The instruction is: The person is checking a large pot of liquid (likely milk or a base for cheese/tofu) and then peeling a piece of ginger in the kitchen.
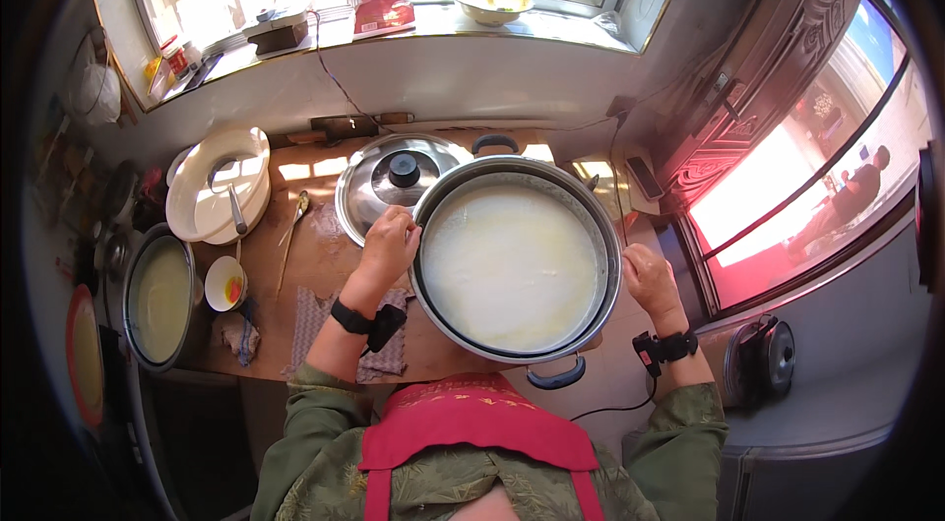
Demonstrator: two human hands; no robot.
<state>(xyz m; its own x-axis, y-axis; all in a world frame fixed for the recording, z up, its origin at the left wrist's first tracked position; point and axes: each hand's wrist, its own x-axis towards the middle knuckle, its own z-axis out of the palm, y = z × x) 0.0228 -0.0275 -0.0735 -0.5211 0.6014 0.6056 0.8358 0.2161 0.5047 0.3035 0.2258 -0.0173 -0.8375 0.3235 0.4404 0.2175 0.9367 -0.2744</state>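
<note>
A large steel steamer pot (pixel 517 355) stands before me on the wooden table, its dark handles at the far and near sides. Inside it lies a round pan filled with a smooth whitish mass (pixel 513 263). My left hand (pixel 391 240) is at the pot's left rim with its fingers curled; whether it grips the rim is unclear. On the opposite side, my right hand (pixel 650 277) has curled fingers close to the right rim, and its hold cannot be made out. A steel lid with a black knob (pixel 404 168) lies behind my left hand, partly hidden by the pot.
Cream basins (pixel 181 189), a small white bowl (pixel 225 266) and another pot (pixel 133 329) with a pale yellowish filling are at the left. A patterned cloth (pixel 310 307) lies near the table edge. A phone (pixel 644 178) lies at the right. Beyond the glass door sits a person.
</note>
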